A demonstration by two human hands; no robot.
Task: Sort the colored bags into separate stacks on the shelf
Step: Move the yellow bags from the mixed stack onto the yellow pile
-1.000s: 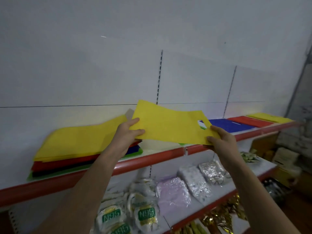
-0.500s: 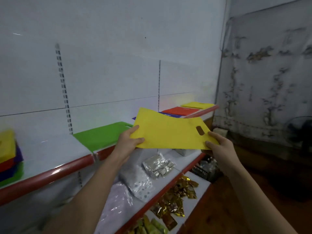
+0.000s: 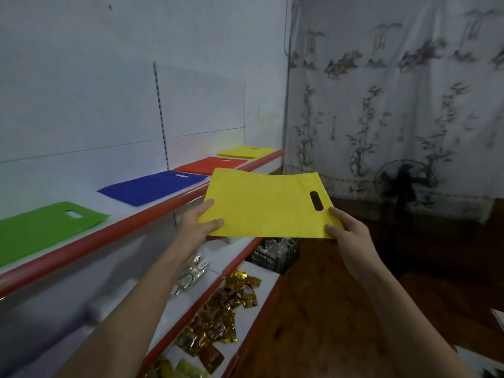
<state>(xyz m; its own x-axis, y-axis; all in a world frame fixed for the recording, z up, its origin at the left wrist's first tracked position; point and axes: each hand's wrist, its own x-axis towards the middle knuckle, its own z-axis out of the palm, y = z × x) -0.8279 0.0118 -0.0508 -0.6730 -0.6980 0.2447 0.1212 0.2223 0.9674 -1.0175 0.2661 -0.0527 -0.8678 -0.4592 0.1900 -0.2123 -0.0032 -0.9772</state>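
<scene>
1. Your left hand (image 3: 200,227) and right hand (image 3: 345,230) each pinch an edge of the yellow bag (image 3: 266,207), clear of the shelf (image 3: 152,211).
2. Green bag (image 3: 41,230), blue bag (image 3: 152,186), red bag (image 3: 210,165) and yellow stack (image 3: 245,151) lie separately on the shelf.

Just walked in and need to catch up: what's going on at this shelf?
A person is sorting coloured bags by colour. Both hands, left hand and right hand, hold a yellow bag flat by its near corners, off the shelf. On the shelf lie a green stack, blue stack, red stack and, farthest, a yellow stack, the likely destination.
</scene>
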